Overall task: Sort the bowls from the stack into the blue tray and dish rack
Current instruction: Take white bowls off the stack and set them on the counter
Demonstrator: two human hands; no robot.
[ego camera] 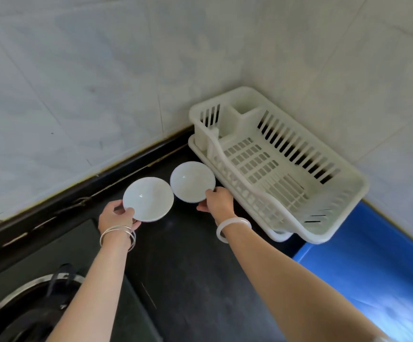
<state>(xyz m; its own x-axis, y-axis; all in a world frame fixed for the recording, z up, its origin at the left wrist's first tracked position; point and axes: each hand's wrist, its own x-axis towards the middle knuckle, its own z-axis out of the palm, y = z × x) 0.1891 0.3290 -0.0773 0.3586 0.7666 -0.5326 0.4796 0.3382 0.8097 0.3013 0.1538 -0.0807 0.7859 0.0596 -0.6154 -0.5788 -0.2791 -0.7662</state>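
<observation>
Left hand: our left hand point(116, 218) pinches the near rim of a shallow white glossy bowl point(148, 199).
Right hand: our right hand point(219, 202) pinches a second white bowl point(192, 185).
Bowls: side by side, rims almost touching, above the black counter point(195, 267), just left of the white slatted plastic dish rack point(274, 166).

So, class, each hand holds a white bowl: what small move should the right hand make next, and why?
Probably the right hand should carry its bowl a little rightward, over the near wall of the dish rack, and lower it in. It pinches the bowl's rim, the bowl is just beside the rack, and no dish shows inside.
</observation>
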